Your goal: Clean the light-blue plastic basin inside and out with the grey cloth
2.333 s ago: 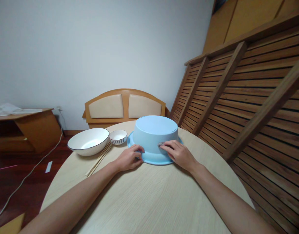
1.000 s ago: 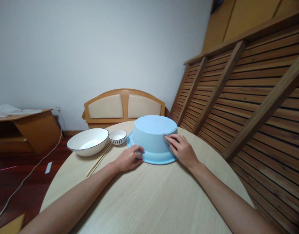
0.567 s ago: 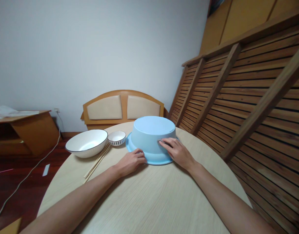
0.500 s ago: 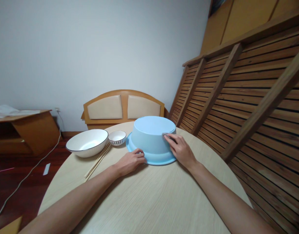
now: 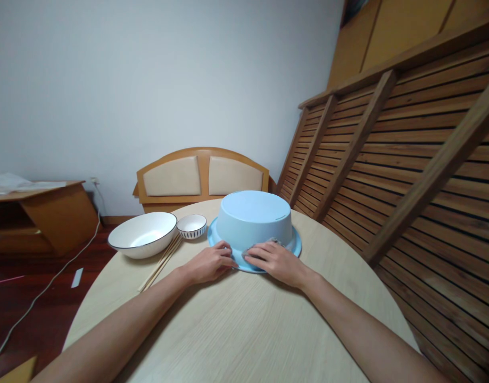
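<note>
A light blue plastic basin (image 5: 254, 219) lies upside down on the round wooden table (image 5: 244, 330). My left hand (image 5: 210, 262) curls its fingers on the near left rim of the basin. My right hand (image 5: 273, 260) presses a small grey cloth (image 5: 264, 244) flat against the basin's near rim and lower wall; most of the cloth is hidden under my fingers.
A large white bowl (image 5: 142, 234) and a small patterned bowl (image 5: 192, 225) sit at the table's far left, with wooden chopsticks (image 5: 161, 261) beside them. A padded headboard (image 5: 202, 177) stands behind the table. Slatted wooden frames (image 5: 396, 159) lean on the right. A wooden desk (image 5: 40, 207) stands left.
My right hand with the cloth has slid from the basin's right side wall down and left to the near rim. My left hand has stayed on the rim.
</note>
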{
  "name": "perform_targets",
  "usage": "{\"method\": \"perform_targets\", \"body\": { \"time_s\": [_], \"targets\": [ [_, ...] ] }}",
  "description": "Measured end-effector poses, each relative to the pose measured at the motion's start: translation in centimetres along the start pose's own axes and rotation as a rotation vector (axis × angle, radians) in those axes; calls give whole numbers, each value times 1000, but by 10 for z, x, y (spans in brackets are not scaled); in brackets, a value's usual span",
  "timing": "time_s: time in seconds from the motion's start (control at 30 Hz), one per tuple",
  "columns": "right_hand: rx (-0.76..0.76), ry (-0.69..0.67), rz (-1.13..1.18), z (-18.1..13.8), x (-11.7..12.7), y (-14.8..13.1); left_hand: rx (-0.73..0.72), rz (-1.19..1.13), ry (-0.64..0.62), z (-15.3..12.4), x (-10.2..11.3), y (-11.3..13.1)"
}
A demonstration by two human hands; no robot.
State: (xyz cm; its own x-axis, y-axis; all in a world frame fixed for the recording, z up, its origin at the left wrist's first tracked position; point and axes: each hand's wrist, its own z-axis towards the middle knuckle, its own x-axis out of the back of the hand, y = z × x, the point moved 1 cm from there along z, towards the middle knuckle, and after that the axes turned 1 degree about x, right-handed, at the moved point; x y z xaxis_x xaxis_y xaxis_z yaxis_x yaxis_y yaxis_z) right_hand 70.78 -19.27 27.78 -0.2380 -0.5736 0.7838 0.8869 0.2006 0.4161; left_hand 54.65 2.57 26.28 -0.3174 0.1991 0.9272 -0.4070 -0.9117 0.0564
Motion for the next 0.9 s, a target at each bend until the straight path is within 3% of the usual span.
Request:
{"method": "perform_targets", "body": {
  "time_s": [0.07,0.23,0.33,0.5,0.67,0.73,0.8,0.9],
  "targets": [
    [-70,38,-11,1,3,2,7,4,6,1,0,1],
    [-454,348,-79,-13,7,29,10,-17,-3,2,1,4],
    [-578,444,-107,-22,4,41,14,-47,-11,2,2,3],
    [-470,379,-74,-22,4,34,17,-90,-14,1,2,-2],
    [-97,65,-2,-1,-2,4,21,-60,-6,0,0,-3],
    [-20,-24,33,5,-4,-4,36,-55,-7,0,-1,-2],
    [-44,-34,35,5,-3,-3,48,-57,-6,0,-1,-2],
    [-215,108,17,-4,2,10,52,-57,-1,0,-2,-3]
  ]
}}
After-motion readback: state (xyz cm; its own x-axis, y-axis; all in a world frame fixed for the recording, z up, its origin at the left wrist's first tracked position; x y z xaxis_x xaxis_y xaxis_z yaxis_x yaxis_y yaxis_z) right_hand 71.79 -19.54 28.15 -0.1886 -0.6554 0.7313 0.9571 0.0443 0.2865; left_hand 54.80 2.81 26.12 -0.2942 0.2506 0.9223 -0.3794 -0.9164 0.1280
